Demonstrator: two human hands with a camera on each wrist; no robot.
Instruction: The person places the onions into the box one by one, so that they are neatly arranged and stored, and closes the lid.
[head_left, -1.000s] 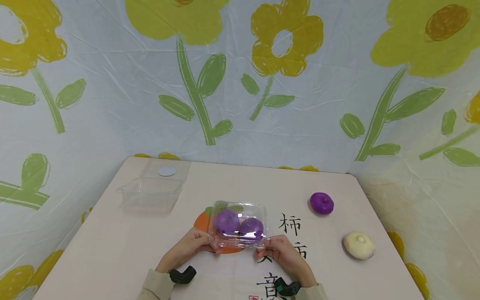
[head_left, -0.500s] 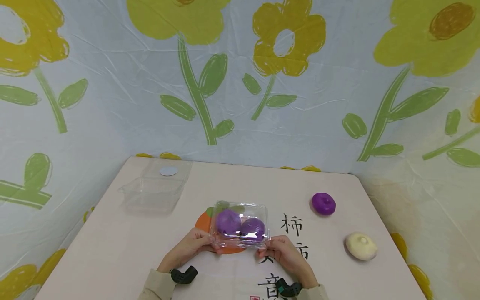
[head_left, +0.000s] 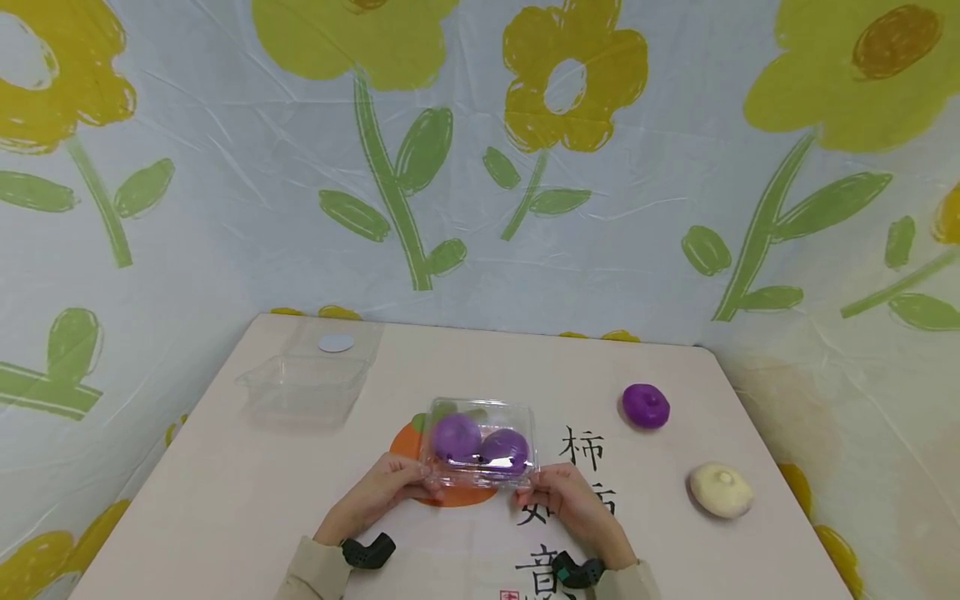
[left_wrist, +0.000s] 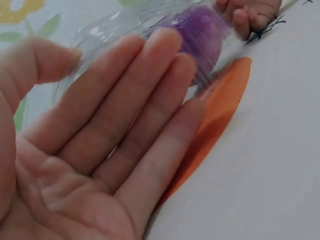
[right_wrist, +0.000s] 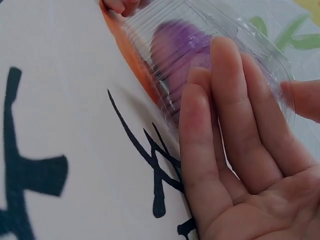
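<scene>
Wrist views show straight fingers [left_wrist: 145, 95] pressing the clear box [head_left: 478, 443], unclear overhead.

left hand [left_wrist: 95, 150] fingers flat against clear box [left_wrist: 150, 25]; purple bun [left_wrist: 200, 35] inside | orange print [left_wrist: 215, 120] beneath
</scene>
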